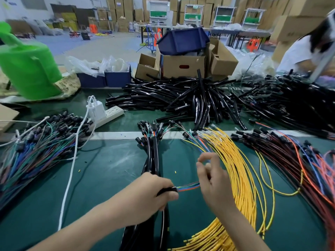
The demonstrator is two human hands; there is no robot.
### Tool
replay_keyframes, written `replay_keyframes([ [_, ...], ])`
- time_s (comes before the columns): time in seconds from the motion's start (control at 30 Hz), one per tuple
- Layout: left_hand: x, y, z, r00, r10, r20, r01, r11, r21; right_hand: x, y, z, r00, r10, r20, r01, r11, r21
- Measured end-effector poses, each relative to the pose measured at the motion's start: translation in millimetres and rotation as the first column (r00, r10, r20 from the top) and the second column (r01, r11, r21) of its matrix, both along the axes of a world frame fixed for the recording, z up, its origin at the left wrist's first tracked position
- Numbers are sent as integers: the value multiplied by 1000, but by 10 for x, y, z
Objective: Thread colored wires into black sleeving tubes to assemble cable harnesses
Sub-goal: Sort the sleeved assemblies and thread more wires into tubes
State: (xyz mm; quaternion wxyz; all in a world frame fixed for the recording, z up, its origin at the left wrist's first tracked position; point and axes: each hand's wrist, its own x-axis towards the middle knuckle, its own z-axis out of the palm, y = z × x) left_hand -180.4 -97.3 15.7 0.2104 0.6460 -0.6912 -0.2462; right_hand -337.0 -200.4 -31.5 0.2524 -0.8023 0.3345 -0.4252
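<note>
My left hand [154, 191] grips the end of a black sleeving tube [167, 189] low in the middle of the green mat. A short bundle of colored wires [187, 186] in green, blue and orange sticks out of the tube's mouth toward the right. My right hand [212, 182] holds that wire bundle just beside the tube, with its thumb and forefinger curled above. Sleeved harnesses [152, 153] lie in a bundle behind my left hand. A sheaf of yellow wires [239, 171] fans out under and right of my right hand.
A heap of loose black tubes [190, 98] fills the far middle of the bench. Colored wire bundles with black connectors lie at the left [36, 147] and right [293, 156]. A white power strip [108, 115], green watering can [30, 69], cardboard boxes [183, 66] and another person [306, 51] stand beyond.
</note>
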Motion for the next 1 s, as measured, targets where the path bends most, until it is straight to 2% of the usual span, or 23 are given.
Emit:
replay_keyframes([
  [0.1,-7,11,-4,999,-52,3,52,999,4,203,189,101,991,113,-71,-119,989,-84],
  [0.23,77,13,39,988,-67,-142,59,997,-55,349,173,213,962,259,87,-264,963,54],
  [0.33,151,21,100,951,6,-310,-11,1000,-15,361,-153,209,978,208,14,-208,976,61],
  [0.4,192,32,104,925,47,-377,-34,999,40,372,-317,208,982,183,52,-189,966,175],
  [0.47,199,27,100,927,60,-369,-36,997,70,388,-396,214,984,179,8,-176,962,208],
  [0.57,191,1,38,919,111,-378,-79,992,99,498,-310,275,975,203,-94,-197,978,71],
  [0.67,113,-32,21,900,148,-410,-126,989,80,616,-74,368,968,239,-80,-245,967,-69],
  [0.77,55,-24,98,874,161,-458,-173,985,17,637,-26,387,937,347,39,-348,937,12],
  [0.9,107,74,159,864,92,-496,-135,990,-51,571,-311,300,950,297,92,-308,940,146],
  [0.97,169,107,151,879,118,-463,-164,985,-61,556,-394,242,965,256,48,-261,945,195],
  [1.0,198,122,153,879,128,-459,-163,986,-36,565,-403,225,969,245,-23,-238,956,171],
])
